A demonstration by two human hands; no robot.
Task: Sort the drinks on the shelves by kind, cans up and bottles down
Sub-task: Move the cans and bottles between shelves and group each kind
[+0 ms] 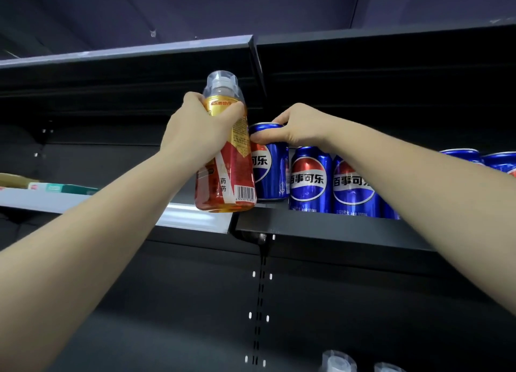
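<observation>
Left grip (199,125) clasps bottle (226,159); right grip (293,130) pinches, seemingly lifting, can (269,170).

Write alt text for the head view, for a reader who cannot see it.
At a dark shelf, the person's left hand grips an orange bottle by its upper part, while the right hand holds the top of a blue can. More blue cans stand in a row to its right, and clear bottle caps show below.

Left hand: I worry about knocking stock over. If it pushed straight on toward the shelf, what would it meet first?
Probably nothing at first: the left hand grips the bottle, and dark open shelf space lies beyond. Depth is unclear; the held blue can sits close beside it.
</observation>
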